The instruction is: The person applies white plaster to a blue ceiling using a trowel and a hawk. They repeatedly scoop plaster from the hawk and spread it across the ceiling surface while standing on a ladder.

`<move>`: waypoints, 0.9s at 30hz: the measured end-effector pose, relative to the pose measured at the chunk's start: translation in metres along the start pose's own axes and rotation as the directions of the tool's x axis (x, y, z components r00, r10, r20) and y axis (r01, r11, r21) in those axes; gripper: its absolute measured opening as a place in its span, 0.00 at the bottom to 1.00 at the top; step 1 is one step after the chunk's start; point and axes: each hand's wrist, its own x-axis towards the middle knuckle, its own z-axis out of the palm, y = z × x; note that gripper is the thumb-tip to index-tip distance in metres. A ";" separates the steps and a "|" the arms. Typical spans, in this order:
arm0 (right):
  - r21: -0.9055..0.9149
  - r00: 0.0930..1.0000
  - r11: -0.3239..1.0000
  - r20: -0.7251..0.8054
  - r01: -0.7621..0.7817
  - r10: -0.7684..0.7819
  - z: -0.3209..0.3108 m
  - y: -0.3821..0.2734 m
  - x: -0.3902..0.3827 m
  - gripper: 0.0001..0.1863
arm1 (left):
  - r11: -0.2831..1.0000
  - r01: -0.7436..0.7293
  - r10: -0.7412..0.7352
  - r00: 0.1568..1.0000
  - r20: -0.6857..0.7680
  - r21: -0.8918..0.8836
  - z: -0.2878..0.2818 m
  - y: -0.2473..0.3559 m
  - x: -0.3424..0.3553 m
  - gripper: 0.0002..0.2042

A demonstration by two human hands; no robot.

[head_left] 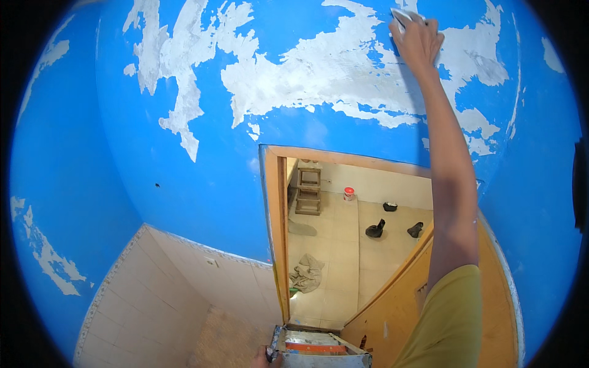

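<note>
High on the blue wall (196, 202), my right hand (418, 42) is closed around a flat grey-white piece (400, 17) with a dark edge. Its exact kind does not show. The piece presses against the wall among patches of bare, whitish plaster (331, 67) where the blue paint is gone. At the lower edge my left hand (262, 359), partly cut off by the frame, is closed on the side of a stepladder (319, 338). The ladder's top has grey metal and an orange strip.
Below the patches is a doorway with a wooden frame (275, 233) and an open wooden door (491, 306). On the floor beyond lie a crumpled cloth (307, 273) and black items (375, 229). A red-and-white bucket (349, 194) stands near a wooden step stool (308, 190).
</note>
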 end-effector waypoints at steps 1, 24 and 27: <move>0.024 1.000 1.000 -0.009 0.007 -0.007 -0.001 -0.001 -0.024 0.16 | 0.999 0.028 -0.029 1.000 0.013 0.036 -0.005 0.005 -0.005 0.12; -0.029 0.999 0.998 0.002 -0.054 0.054 -0.008 0.042 -0.024 0.17 | 0.993 -0.120 0.119 0.992 -0.048 -0.013 -0.008 0.020 -0.005 0.11; 0.016 0.999 0.999 0.035 -0.041 0.040 -0.012 0.038 -0.058 0.17 | 0.998 -0.061 0.061 0.996 -0.070 0.002 -0.010 0.020 -0.012 0.11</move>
